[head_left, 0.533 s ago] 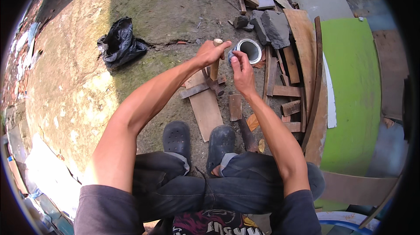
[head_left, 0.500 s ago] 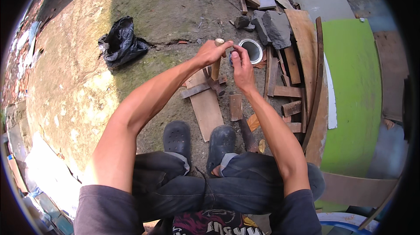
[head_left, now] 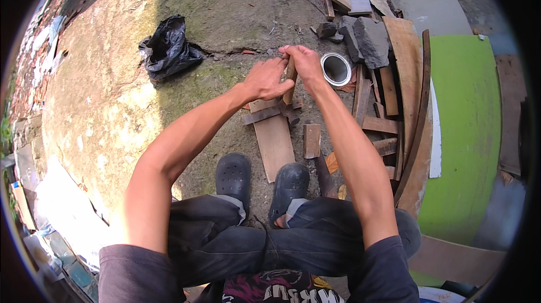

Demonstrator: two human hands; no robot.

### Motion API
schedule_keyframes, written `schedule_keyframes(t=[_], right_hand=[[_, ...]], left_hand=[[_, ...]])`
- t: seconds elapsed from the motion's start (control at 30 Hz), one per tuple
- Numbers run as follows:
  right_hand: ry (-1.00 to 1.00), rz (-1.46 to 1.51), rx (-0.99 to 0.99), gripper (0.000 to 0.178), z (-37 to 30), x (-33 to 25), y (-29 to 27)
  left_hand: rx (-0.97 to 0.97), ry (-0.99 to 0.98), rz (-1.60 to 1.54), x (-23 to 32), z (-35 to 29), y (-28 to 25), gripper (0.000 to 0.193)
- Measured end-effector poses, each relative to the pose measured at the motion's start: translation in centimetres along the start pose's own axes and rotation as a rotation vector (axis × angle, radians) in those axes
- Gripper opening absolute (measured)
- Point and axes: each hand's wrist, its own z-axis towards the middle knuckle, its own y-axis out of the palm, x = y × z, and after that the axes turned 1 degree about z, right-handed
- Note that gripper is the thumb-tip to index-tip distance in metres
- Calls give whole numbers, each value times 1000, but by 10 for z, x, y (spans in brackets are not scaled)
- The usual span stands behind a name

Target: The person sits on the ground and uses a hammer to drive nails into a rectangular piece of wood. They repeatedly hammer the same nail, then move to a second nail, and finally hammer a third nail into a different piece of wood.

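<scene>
In front of my feet a hammer stands with its wooden handle (head_left: 289, 86) upright and its dark metal head (head_left: 289, 112) low, by a wooden board. My right hand (head_left: 305, 65) closes around the upper end of the handle. My left hand (head_left: 266, 81) is on the handle's left side, its thumb against the wood and its fingers bent near the top; the exact grip is partly hidden. A flat metal bar (head_left: 261, 115) lies across the pale board (head_left: 273, 148) beside the hammer head.
Right of my hands stands an open metal can (head_left: 336, 69), near grey stone chunks (head_left: 370, 42) and wood scraps (head_left: 380, 125). A wooden block (head_left: 311, 140) lies near my right shoe. A black plastic bag (head_left: 171, 49) sits left. A green panel (head_left: 459, 134) lies far right.
My right hand has moved left onto the handle's upper end. My left hand has shifted lower on its left side. The view has shifted slightly; the handle leans a little more.
</scene>
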Motion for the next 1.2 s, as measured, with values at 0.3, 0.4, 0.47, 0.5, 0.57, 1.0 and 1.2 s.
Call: schedule_keyframes(t=[0.3,0.4,0.47,0.5,0.57,1.0,1.2], right_hand=[[115,222,-73,28,-9,-10,14],[114,197,-74,29,-7,-7,11],[105,188,-66,30,-7,-6,13],[99,191,-56,30,-6,-5,16],[90,204,-46,30,-7,-4,17],[40,302,-6,32,-35,3,21],[-63,345,13,34,-47,14,16]], left_hand=[[427,-303,52,-40,-48,96,44],[432,-283,221,-31,-58,112,47],[403,-297,252,-30,-57,114,46],[392,-299,269,-31,-56,114,45],[370,-301,304,-34,-54,115,44],[304,-418,363,-30,-51,114,47],[308,-406,359,-29,-51,114,48]])
